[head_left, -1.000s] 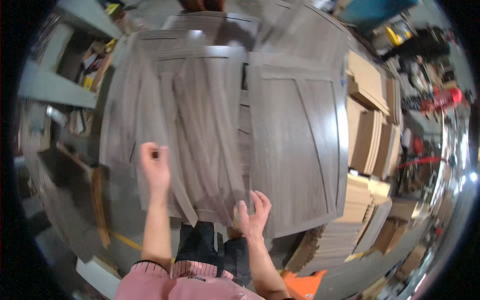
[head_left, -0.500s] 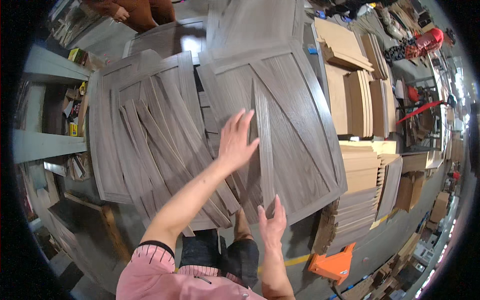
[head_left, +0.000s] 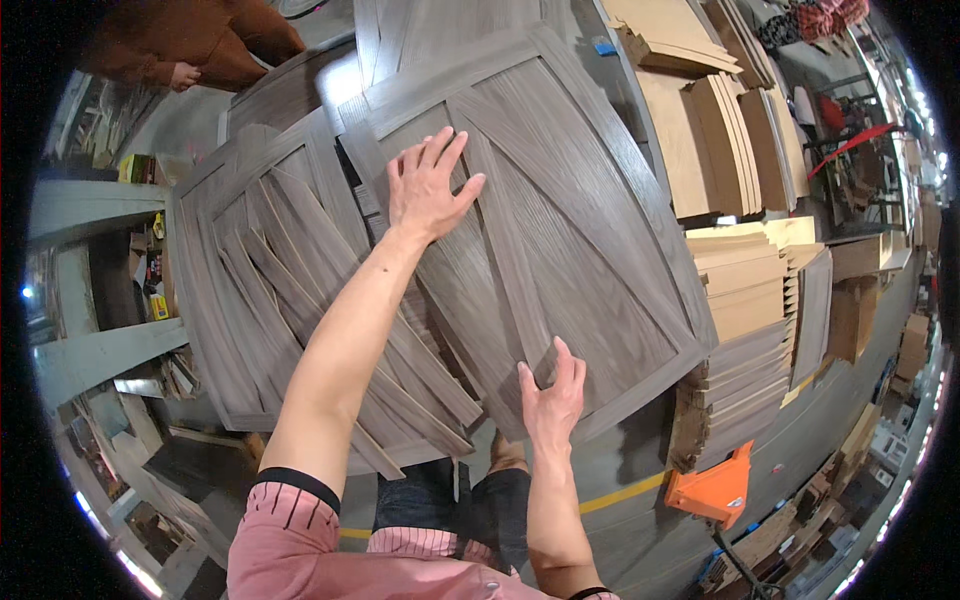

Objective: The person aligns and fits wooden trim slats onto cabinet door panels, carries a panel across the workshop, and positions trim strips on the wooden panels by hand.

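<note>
A grey wood-grain door panel with a raised frame lies in front of me. Down its recessed middle runs a long narrow strip of the same grain, slanting from the far rail toward me. My left hand is open over the panel, fingers spread, beside the strip's far part. Close to the strip's near end is my right hand, also open, with thumb and fingers apart on either side of that end. Whether either hand touches the surface I cannot tell.
To the left, several loose grey strips lie across another framed panel. Stacked boards stand on the right, near an orange metal piece. Another person stands at the far left. Blue-grey shelving edges the left side.
My left hand has moved farther away along the panel. The strip has shifted toward the far rail, its tip now against it. My view has also shifted.
</note>
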`<state>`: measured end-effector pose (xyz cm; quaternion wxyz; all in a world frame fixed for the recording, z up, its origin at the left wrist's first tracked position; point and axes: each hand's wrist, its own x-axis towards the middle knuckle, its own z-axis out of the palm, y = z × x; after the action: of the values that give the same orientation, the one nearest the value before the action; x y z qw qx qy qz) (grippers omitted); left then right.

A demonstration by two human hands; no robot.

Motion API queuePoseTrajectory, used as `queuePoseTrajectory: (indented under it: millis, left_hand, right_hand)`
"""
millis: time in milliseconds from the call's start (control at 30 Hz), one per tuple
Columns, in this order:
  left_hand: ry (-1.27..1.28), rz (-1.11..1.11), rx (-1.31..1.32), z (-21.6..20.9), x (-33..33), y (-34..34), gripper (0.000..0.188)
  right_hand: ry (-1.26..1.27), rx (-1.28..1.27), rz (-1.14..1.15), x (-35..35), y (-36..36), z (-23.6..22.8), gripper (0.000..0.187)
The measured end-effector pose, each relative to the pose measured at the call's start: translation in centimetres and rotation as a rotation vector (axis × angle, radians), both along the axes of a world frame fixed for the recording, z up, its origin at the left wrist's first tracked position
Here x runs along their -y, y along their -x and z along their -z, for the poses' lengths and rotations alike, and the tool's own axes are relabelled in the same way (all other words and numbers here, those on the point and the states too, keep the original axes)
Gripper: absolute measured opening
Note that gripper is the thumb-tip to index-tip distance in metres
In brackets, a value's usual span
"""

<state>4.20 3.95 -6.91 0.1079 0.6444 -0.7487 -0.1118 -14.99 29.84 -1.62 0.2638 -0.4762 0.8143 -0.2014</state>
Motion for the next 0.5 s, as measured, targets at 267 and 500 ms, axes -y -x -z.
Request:
queuePoseTrajectory:
  millis: [267, 500]
  left_hand:
    - [0.019, -0.017, 0.227, 1.6, 1.1, 1.4, 0.07]
    - [0.104, -0.004, 0.208, 2.5, 2.0, 0.4, 0.067]
  right_hand:
    - [0.229, -0.189, -0.019, -0.1, 2.1, 3.0, 0.052]
    - [0.293, -0.109, 0.083, -0.4, 2.2, 4.1, 0.052]
